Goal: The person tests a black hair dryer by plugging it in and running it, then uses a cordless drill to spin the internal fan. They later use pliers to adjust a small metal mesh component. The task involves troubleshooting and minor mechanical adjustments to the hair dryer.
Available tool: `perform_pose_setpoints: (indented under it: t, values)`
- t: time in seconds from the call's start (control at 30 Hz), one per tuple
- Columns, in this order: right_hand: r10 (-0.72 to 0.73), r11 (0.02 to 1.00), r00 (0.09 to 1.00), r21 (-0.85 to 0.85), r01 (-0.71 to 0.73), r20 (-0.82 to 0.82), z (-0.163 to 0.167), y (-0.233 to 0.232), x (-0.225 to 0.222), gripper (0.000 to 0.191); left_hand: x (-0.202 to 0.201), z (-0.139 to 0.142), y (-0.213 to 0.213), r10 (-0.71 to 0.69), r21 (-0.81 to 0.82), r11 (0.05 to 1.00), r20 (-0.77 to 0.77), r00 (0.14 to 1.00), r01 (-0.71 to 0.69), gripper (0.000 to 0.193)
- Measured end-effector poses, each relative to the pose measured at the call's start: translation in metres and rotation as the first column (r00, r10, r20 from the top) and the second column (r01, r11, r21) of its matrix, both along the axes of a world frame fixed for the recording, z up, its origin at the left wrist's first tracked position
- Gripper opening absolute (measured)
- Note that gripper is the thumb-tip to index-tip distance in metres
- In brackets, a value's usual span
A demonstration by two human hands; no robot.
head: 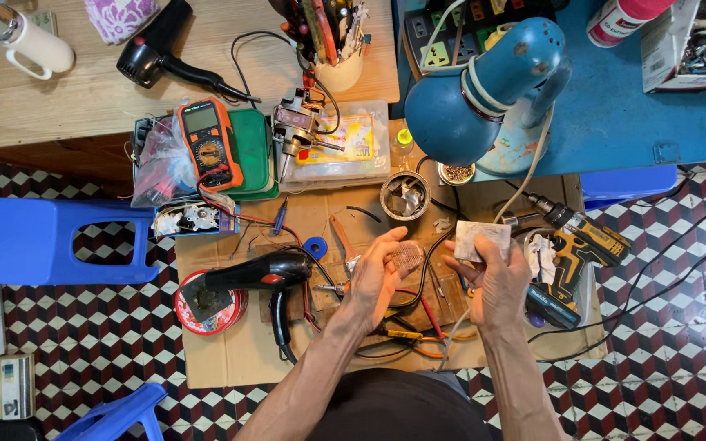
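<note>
Grey, dull and square, a small piece of metal sheet (482, 240) is pinched in the fingers of the right hand (496, 282). At nine o'clock from it, the left hand (379, 273) is curled around a small round mesh part (407, 257), ribbed and pale. Both hands are above the brown cardboard sheet (230, 351). At nine o'clock of the left hand lies a black hair dryer (267, 273); at three o'clock of the right hand, a yellow and black cordless drill (578, 245).
</note>
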State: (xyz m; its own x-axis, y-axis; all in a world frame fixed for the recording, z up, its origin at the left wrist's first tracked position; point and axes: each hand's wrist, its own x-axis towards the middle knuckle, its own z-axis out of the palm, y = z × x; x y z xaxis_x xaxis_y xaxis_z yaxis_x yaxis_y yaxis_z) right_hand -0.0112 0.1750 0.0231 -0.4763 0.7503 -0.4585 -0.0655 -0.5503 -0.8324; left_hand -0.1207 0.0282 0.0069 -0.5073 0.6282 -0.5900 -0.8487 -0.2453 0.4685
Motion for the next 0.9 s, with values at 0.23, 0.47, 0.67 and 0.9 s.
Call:
perform_pose_setpoints:
  t: [0.23,0.47,0.67,0.9]
  values:
    - [0.211,0.978,0.977,0.013,-0.21,-0.017,0.005,-0.007,-0.001,0.029,-0.008,-0.007,0.0,-0.053,-0.065,0.997,-0.228,0.972,0.039,0.059]
    - [0.266,0.956,0.961,0.109,-0.273,0.075,0.005,-0.018,-0.02,0.019,-0.004,-0.017,0.001,-0.064,-0.096,0.994,-0.204,0.977,0.046,0.057]
    - [0.369,0.851,0.853,0.236,-0.47,0.368,0.012,-0.022,-0.028,0.022,0.0,-0.036,0.001,-0.054,-0.047,0.998,-0.208,0.977,0.045,0.052]
    - [0.377,0.755,0.731,0.268,-0.598,0.568,0.008,-0.02,-0.032,0.025,0.002,-0.054,-0.005,-0.111,-0.137,0.987,-0.233,0.966,0.08,0.048]
